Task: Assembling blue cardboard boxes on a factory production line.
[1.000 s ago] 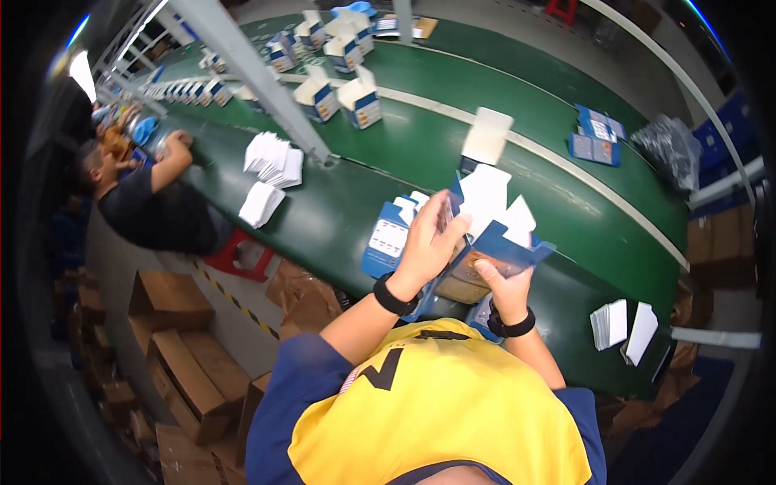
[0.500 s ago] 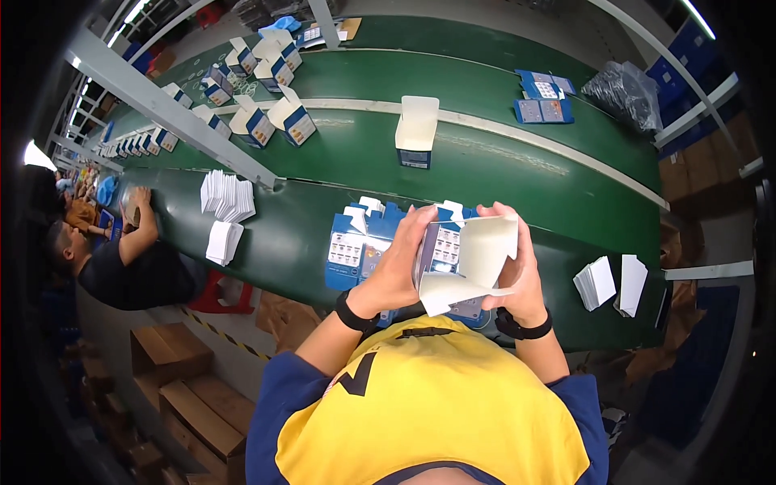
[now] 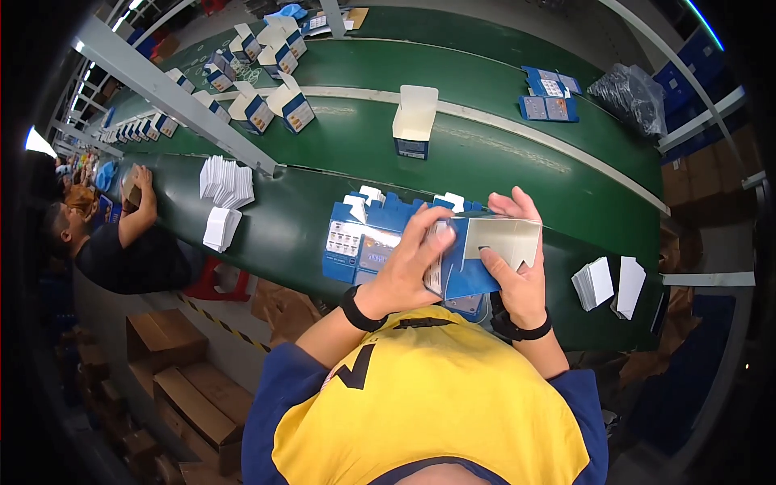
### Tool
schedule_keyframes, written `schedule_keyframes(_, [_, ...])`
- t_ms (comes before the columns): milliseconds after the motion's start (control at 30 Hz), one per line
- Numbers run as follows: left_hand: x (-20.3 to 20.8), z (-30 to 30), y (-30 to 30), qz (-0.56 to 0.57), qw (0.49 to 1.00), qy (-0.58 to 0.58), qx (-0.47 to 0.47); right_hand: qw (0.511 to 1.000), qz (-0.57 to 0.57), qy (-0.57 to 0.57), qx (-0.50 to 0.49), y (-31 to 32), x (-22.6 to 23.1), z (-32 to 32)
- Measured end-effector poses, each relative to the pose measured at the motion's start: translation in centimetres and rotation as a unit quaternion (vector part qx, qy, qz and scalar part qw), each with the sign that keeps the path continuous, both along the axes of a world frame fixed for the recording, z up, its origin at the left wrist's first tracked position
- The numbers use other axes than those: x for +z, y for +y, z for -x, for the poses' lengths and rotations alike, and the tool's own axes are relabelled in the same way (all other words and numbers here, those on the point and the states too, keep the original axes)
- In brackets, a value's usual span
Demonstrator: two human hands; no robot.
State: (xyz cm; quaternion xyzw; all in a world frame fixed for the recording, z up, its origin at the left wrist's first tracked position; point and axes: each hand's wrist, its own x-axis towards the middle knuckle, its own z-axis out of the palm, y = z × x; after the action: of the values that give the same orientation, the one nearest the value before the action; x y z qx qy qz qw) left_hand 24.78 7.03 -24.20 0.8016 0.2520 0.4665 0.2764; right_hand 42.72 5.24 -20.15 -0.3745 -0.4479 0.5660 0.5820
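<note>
A blue folding carton with a pale inside is held between my two hands above the table edge. My left hand grips its left side, fingers bent over the edge. My right hand wraps the right side, its thumb reaching to the opening and its fingers behind. Beneath and to the left, flat blue carton blanks lie piled on the green table, partly hidden by my hands. Farther off, an erected carton stands with its white lid flap raised.
White folded card pieces are stacked at left, more white cards at right. Several open cartons stand beyond a grey metal post. A co-worker sits at left. More flat blanks and a dark plastic bag lie at far right.
The carton has turned in my hands: its white flaps stood open toward me, and now a blue side and the opening show. My right thumb has moved to the opening.
</note>
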Motion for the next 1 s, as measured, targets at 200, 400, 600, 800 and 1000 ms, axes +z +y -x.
schedule_keyframes(200, [1.5,-1.1,-0.6,-0.008,1.0,-0.001,0.003,0.96,-0.069,0.268,0.033,0.2,-0.8,0.0])
schedule_keyframes(400, [3.0,-0.4,-0.3,0.031,0.998,0.043,-0.029,0.998,-0.017,0.014,0.056,-0.3,-0.8,-1.1])
schedule_keyframes(600, [3.3,-0.6,-0.1,0.023,0.997,0.071,-0.031,0.955,-0.272,-0.086,0.085,0.8,-3.0,-2.5])
schedule_keyframes(800, [2.9,0.0,0.3,-0.011,0.997,0.016,-0.072,0.975,-0.149,-0.161,0.04,0.1,-0.4,-1.4])
schedule_keyframes(1000, [3.1,0.4,0.4,-0.01,0.996,0.05,-0.079,0.946,-0.094,-0.296,0.092,0.6,0.3,-1.8])
